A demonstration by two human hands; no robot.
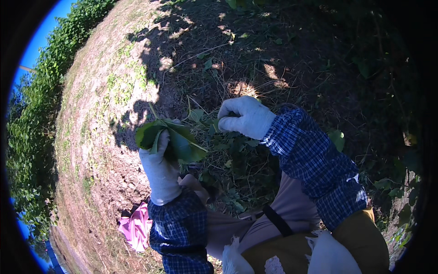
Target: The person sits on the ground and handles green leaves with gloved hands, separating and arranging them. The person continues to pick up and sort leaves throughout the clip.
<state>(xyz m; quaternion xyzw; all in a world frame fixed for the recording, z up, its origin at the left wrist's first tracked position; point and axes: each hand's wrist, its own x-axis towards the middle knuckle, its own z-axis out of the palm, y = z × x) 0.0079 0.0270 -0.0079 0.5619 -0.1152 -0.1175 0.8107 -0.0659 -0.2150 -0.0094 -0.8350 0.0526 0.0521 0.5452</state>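
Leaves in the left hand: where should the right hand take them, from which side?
Probably the right-hand end of the leaves, pinched across the blades from the right: that end juts free past the left hand, on the side where the right hand is.

Left sunlit, right deeply shaded; edges bent.

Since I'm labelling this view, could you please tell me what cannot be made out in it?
In the head view:
Left hand: leaves hide most of its fingers.
Right hand: fingertips too small to tell whether they pinch anything.
Blue object, lower left: too small, cut off by the lens rim.
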